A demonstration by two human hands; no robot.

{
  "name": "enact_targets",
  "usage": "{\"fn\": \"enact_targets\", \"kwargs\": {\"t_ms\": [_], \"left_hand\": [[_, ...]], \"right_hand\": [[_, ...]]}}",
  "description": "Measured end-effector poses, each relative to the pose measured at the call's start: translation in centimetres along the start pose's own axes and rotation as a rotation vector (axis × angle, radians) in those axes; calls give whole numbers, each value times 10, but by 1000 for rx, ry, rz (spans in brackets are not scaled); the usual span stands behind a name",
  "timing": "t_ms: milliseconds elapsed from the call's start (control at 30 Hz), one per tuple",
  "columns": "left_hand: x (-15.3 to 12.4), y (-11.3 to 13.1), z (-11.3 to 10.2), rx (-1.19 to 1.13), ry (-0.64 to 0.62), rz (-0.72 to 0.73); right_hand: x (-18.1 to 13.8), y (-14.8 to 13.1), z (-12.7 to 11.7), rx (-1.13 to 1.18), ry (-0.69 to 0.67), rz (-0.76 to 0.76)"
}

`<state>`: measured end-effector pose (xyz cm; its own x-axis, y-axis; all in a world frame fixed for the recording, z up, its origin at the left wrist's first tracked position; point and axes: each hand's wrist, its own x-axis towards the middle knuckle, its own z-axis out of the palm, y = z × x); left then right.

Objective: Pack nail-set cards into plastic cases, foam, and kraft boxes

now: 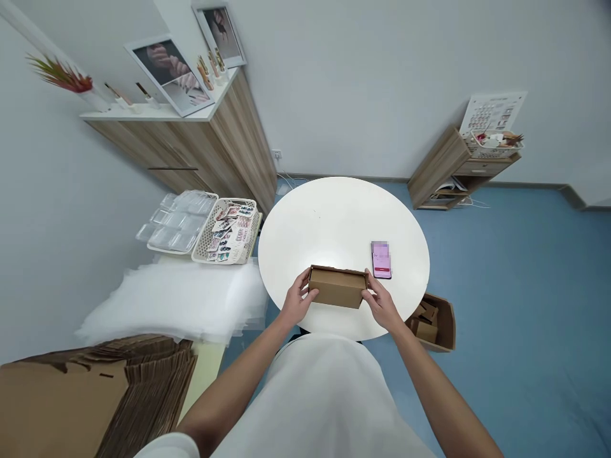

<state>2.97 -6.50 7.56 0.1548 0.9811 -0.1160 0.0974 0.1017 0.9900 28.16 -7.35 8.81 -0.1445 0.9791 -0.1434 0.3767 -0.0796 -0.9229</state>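
A small brown cardboard box (338,287) is held between my two hands over the near part of the round white table (334,216). My left hand (298,299) grips its left end, thumb on the near side and fingers behind. At the right end my right hand (379,301) has the same kind of hold. The box's long side faces me, and a raised edge runs along its far top. Whether anything lies inside is hidden. A phone (381,259) with a lit pink screen rests on the table, just beyond my right hand.
Left of the table are a basket of printed packets (198,251), a basket of clear cases (179,219), white film sheets (176,299) and stacked flat cardboard (62,401). A bin of boxes (446,324) stands on the floor at right. Cabinets (238,140) line the wall.
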Motion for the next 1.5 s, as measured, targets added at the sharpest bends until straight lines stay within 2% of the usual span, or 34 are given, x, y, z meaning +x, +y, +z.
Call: {"fn": "enact_targets", "kwargs": {"t_ms": [333,500,600,700,900,1100,1267,1367,1433,1500], "left_hand": [[3,11,17,119,-72,2],[7,14,21,125,-54,11],[10,18,18,133,-85,23],[15,23,11,131,-153,38],[21,35,2,109,-209,63],[23,40,-4,119,-263,86],[24,39,-12,249,-278,216],[25,36,-13,323,-253,307],[25,33,-13,357,-217,380],[25,29,-14,393,-171,460]], "right_hand": [[-1,9,-17,-120,-40,-18],[-1,13,-25,-83,8,-51],[0,16,-29,-50,32,-69],[0,15,-34,-16,-11,-81],[7,-7,-43,0,-118,-103],[13,-20,-46,8,-75,-211],[10,-19,-42,6,-104,-269],[9,-18,-38,4,-73,-270],[9,-18,-34,74,-12,-219],[8,-18,-30,188,59,-98]]}}
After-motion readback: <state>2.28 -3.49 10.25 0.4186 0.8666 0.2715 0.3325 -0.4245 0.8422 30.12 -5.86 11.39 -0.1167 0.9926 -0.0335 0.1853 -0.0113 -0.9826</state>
